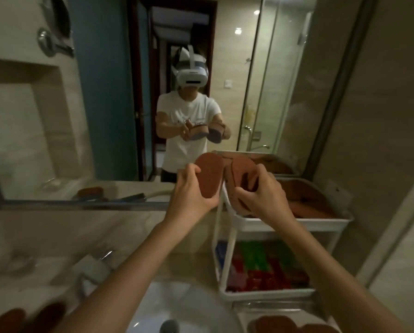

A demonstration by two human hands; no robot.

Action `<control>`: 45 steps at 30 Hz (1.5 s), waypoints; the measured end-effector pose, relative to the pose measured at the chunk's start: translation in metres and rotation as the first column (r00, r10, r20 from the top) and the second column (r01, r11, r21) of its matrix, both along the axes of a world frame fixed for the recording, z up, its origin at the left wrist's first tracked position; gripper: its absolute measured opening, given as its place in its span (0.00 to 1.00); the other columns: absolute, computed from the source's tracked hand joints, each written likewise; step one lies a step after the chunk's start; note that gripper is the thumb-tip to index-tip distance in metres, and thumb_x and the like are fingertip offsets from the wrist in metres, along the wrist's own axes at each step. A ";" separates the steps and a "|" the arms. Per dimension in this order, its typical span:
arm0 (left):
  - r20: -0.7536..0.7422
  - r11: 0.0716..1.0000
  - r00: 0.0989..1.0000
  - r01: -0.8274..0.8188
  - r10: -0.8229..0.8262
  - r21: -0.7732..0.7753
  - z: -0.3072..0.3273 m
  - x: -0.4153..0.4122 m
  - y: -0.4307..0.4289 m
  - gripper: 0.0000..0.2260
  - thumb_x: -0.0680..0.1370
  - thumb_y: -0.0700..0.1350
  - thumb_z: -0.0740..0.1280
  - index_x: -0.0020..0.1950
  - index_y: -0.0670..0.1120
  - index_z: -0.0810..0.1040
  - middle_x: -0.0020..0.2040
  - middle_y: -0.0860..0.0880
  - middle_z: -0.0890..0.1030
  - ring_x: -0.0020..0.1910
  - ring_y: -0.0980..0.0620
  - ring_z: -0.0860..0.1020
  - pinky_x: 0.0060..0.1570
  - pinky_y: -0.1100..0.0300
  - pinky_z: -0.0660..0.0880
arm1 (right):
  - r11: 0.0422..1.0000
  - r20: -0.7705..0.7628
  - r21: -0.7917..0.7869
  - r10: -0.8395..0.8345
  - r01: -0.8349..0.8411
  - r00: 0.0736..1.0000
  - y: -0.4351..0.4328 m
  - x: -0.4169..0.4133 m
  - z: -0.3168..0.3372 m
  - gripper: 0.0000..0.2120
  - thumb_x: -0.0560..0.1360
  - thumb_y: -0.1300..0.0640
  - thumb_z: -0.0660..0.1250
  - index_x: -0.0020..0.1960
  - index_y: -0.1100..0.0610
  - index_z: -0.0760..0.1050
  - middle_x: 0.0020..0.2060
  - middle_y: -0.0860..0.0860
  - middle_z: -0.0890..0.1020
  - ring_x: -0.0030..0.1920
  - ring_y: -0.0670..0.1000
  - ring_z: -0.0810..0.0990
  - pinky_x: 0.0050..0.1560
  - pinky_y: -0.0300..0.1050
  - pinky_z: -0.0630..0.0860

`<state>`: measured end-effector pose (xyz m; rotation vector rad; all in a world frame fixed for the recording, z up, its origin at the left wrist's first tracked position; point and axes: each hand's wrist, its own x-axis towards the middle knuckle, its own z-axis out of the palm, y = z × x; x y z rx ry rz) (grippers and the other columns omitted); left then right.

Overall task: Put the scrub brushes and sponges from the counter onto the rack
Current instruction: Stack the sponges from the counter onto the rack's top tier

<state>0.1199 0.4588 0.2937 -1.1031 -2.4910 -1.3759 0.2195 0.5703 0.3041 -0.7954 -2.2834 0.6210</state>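
Left hand (192, 189) curled round oval brush (209, 175), right hand (263, 197) — second brush (240, 173)

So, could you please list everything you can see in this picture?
rack: one, white, two tiers, right end of counter
stored scrubbers: several, brown, top tier
sponges: several, red, green, blue, lower tier
plain scrubber: one, brown, held left of top tier
slotted scrubber: one, brown, held over top tier's edge
loose scrubbers: at least two, brown, blurred, bottom left
sink: one, white, bottom centre
faucet: one, chrome, left of sink
mirror: one, behind the counter
left hand: one, grips plain scrubber
right hand: one, grips slotted scrubber
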 end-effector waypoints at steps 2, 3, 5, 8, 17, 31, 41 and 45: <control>-0.003 0.999 0.999 0.048 -0.048 -0.023 0.010 0.008 0.039 0.27 0.72 0.50 0.71 0.66 0.48 0.62 0.66 0.46 0.67 0.61 0.47 0.73 0.47 0.64 0.68 | 1.000 0.005 0.002 -0.020 0.020 1.000 0.038 0.007 0.009 0.17 0.70 0.51 0.69 0.54 0.56 0.67 0.50 0.55 0.76 0.44 0.53 0.74 0.38 0.42 0.70; -0.003 0.997 0.998 0.063 -0.063 -0.039 0.013 0.010 0.054 0.27 0.72 0.49 0.71 0.66 0.48 0.62 0.66 0.46 0.67 0.61 0.47 0.73 0.47 0.64 0.67 | 1.000 0.010 -0.003 -0.023 0.023 1.000 0.054 0.009 0.012 0.18 0.71 0.51 0.69 0.56 0.56 0.67 0.50 0.55 0.76 0.44 0.52 0.75 0.36 0.39 0.70; -0.009 0.995 0.997 0.072 -0.073 -0.068 0.012 0.013 0.085 0.27 0.72 0.49 0.71 0.67 0.48 0.62 0.65 0.46 0.66 0.61 0.47 0.72 0.47 0.64 0.67 | 0.999 0.035 -0.023 -0.025 0.026 0.999 0.084 0.009 0.014 0.20 0.71 0.50 0.69 0.59 0.57 0.68 0.49 0.54 0.77 0.44 0.53 0.76 0.36 0.39 0.71; -0.005 0.993 1.000 0.020 -0.021 -0.118 0.000 0.011 0.119 0.26 0.73 0.52 0.69 0.66 0.49 0.63 0.64 0.45 0.67 0.60 0.45 0.72 0.46 0.61 0.68 | 0.998 0.106 -0.047 -0.030 0.035 0.994 0.120 -0.001 0.009 0.15 0.72 0.50 0.68 0.52 0.56 0.69 0.44 0.53 0.78 0.42 0.52 0.76 0.36 0.41 0.71; 0.055 0.979 0.996 -0.055 0.068 -0.197 -0.035 0.002 0.146 0.27 0.73 0.57 0.67 0.67 0.47 0.65 0.64 0.43 0.70 0.61 0.43 0.73 0.50 0.56 0.71 | 0.994 0.258 -0.054 -0.076 0.093 0.963 0.161 -0.030 -0.027 0.24 0.70 0.41 0.68 0.55 0.59 0.70 0.50 0.58 0.80 0.52 0.59 0.79 0.43 0.50 0.73; 0.133 0.988 0.989 -0.041 0.062 -0.149 -0.034 0.002 0.145 0.24 0.71 0.56 0.68 0.64 0.51 0.67 0.61 0.46 0.76 0.57 0.47 0.76 0.47 0.57 0.72 | 0.985 0.132 -0.171 0.041 -0.018 0.990 0.168 -0.026 -0.033 0.19 0.74 0.47 0.66 0.61 0.55 0.71 0.57 0.55 0.79 0.55 0.54 0.79 0.56 0.52 0.78; 0.073 0.987 0.996 -0.034 0.046 -0.159 -0.038 0.001 0.144 0.24 0.71 0.56 0.69 0.63 0.49 0.68 0.60 0.46 0.75 0.58 0.47 0.75 0.47 0.59 0.70 | 0.999 0.235 -0.028 -0.013 0.020 0.972 0.166 -0.028 -0.042 0.20 0.79 0.49 0.58 0.62 0.63 0.69 0.58 0.63 0.77 0.59 0.61 0.75 0.62 0.56 0.72; -0.022 0.967 0.999 -0.034 0.029 -0.252 -0.036 -0.002 0.145 0.24 0.71 0.59 0.67 0.61 0.49 0.69 0.57 0.46 0.76 0.58 0.46 0.74 0.54 0.53 0.74 | 0.999 0.245 -0.036 -0.009 0.018 0.969 0.165 -0.026 -0.045 0.21 0.79 0.48 0.56 0.64 0.63 0.67 0.60 0.63 0.76 0.61 0.62 0.74 0.62 0.57 0.72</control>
